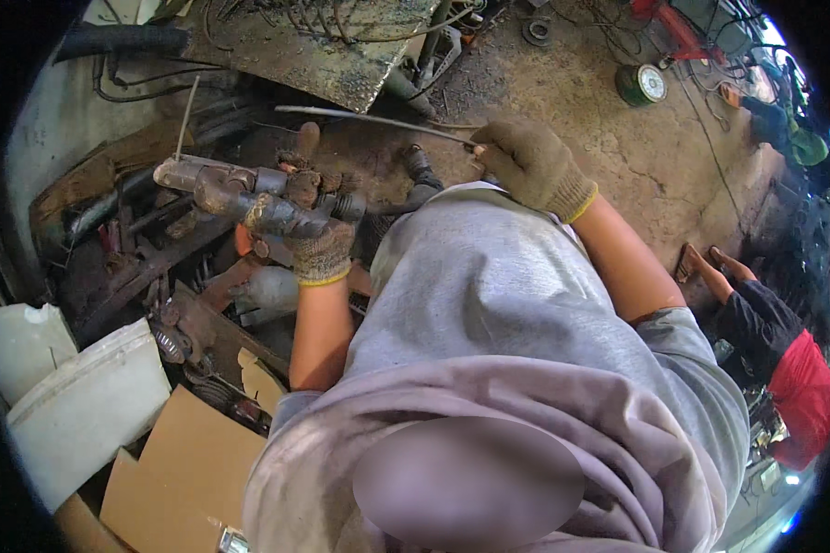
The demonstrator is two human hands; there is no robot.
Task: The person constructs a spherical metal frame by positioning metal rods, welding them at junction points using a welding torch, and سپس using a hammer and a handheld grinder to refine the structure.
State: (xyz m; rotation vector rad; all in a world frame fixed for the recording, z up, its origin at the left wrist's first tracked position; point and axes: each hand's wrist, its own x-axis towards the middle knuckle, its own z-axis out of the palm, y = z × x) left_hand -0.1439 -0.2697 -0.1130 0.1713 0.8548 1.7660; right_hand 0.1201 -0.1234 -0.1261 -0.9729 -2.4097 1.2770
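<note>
My left hand (315, 230), in a dirty knitted glove with a yellow cuff, grips a rusty cylindrical tool (221, 189) that looks like a welding holder. A thin rod (187, 112) sticks up from the tool's left end, and a dark cable (419, 173) runs off its right end. My right hand (531, 166), gloved the same way, pinches the end of a long thin metal rod (369, 120) that reaches left over the scrap. My grey shirt hides the ground below both hands.
A rusty metal plate (337, 51) lies at the top. Scrap bars and springs (171, 336) pile at the left, with cardboard (184, 461) and white plastic sacks (74, 396) below. A green spool (641, 83) sits on the dirt floor. Another person (788, 369) crouches at the right.
</note>
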